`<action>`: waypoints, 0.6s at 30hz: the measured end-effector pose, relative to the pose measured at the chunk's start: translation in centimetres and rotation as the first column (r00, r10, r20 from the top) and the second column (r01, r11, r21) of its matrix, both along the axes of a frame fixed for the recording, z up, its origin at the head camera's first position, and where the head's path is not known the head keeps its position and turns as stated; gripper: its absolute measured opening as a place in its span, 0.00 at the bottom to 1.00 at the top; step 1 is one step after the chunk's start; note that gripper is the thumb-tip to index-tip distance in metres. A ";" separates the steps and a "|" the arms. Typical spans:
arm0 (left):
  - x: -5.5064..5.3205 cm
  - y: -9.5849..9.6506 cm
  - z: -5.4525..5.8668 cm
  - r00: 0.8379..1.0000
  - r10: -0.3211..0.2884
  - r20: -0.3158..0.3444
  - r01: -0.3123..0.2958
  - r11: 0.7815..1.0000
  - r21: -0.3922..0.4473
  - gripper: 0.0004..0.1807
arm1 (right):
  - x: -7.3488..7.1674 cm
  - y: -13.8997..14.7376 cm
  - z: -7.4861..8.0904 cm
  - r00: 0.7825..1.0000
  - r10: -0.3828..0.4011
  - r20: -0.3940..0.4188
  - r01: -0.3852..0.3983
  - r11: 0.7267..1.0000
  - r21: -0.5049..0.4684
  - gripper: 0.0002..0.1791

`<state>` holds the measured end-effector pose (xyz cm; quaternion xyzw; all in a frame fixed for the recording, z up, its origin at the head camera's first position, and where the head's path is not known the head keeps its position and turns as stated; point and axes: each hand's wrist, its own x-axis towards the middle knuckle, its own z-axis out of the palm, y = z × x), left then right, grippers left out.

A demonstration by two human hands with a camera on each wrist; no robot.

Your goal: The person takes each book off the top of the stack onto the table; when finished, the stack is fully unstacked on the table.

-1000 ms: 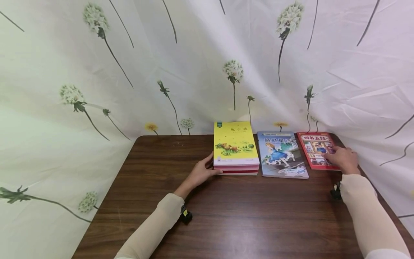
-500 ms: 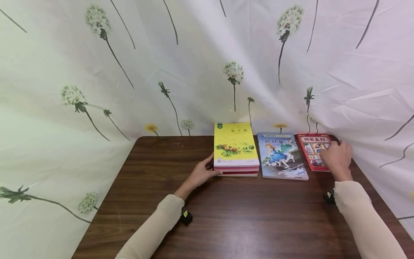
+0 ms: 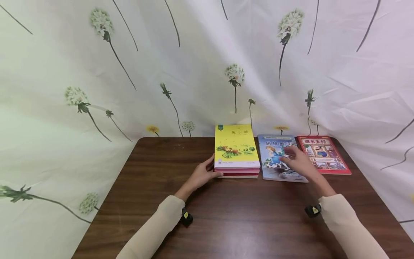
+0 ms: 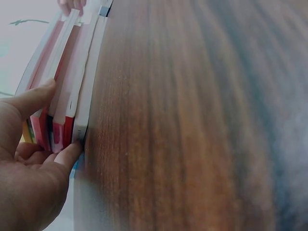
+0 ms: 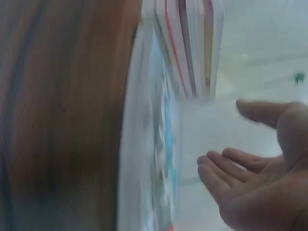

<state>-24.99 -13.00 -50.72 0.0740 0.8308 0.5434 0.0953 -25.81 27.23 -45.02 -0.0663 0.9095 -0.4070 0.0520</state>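
Note:
A stack of several books with a yellow-covered book (image 3: 237, 145) on top lies at the back middle of the table. My left hand (image 3: 201, 176) holds the stack by its near left corner, thumb on the front page edges and fingers along the left side. In the left wrist view, the fingers of the left hand (image 4: 33, 168) reach down to the lowest book. My right hand (image 3: 299, 162) hovers over a blue picture-cover book (image 3: 271, 172) right of the stack. Thumb and fingers of the right hand (image 5: 264, 163) are spread apart with nothing between them.
A red book (image 3: 326, 153) lies flat right of the blue one, near the table's back right corner. The dark wooden table (image 3: 239, 216) stretches toward me. A white curtain (image 3: 194, 72) with dandelion prints hangs directly behind the table.
My right hand has left the red book and moved left over the blue one, uncovering the red book's cover. The left hand stays on the stack.

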 end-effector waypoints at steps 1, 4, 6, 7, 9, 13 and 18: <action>0.0 0.1 0.0 1.000 -0.002 0.002 0.002 1.000 0.003 0.55 | 0.2 -0.7 -0.3 0.999 0.035 0.005 -0.035 0.999 -0.027 0.41; 0.0 0.1 -0.1 1.000 0.001 0.008 -0.001 1.000 0.003 0.54 | 0.7 -2.8 -1.2 0.990 0.140 0.020 -0.137 0.983 -0.120 0.48; -0.1 0.0 0.0 1.000 0.000 0.012 0.000 1.000 -0.002 0.55 | 0.9 -4.1 -1.8 0.984 0.178 0.030 -0.171 0.972 -0.163 0.53; -0.2 0.0 -0.1 1.000 -0.002 0.012 0.002 1.000 -0.004 0.55 | 0.9 -4.8 -2.1 0.982 0.186 0.037 -0.177 0.968 -0.176 0.54; -0.2 0.0 -0.1 1.000 -0.006 0.014 0.006 1.000 -0.006 0.55 | 1.0 -5.9 -2.7 0.980 0.194 0.051 -0.181 0.963 -0.199 0.57; -0.2 0.1 0.0 1.000 -0.002 0.016 0.002 1.000 -0.002 0.55 | 0.6 -7.5 -3.8 0.977 0.208 0.047 -0.190 0.950 -0.246 0.57; -0.1 0.1 0.1 1.000 -0.002 0.018 0.002 1.000 -0.001 0.55 | 0.1 -8.6 -4.6 0.974 0.225 0.012 -0.215 0.945 -0.246 0.52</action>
